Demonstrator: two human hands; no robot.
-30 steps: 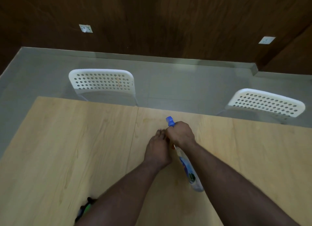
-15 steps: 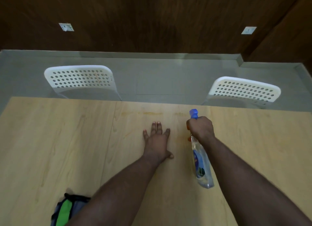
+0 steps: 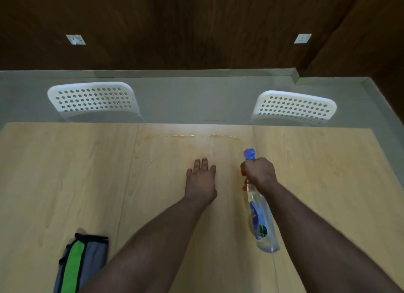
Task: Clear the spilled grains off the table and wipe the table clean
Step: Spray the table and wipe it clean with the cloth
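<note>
Spray bottle in right hand, left hand flat on table.

Clear plastic spray bottle (image 3: 261, 222) with blue nozzle and blue label: liquid level can't be read. Right hand (image 3: 259, 171) has its fingers curled tight round the neck, nozzle aimed away. Left hand (image 3: 201, 181) lies palm down on the light wood-grain table (image 3: 65, 172), fingers straight, slightly spread. Yellowish residue streak (image 3: 203, 136) near the far table edge, beyond both hands. Grey-and-green folded cloth (image 3: 80, 264) at near left. Two white perforated chairs (image 3: 91, 98) behind the table, grey floor, dark wood-panel wall with two sockets.
</note>
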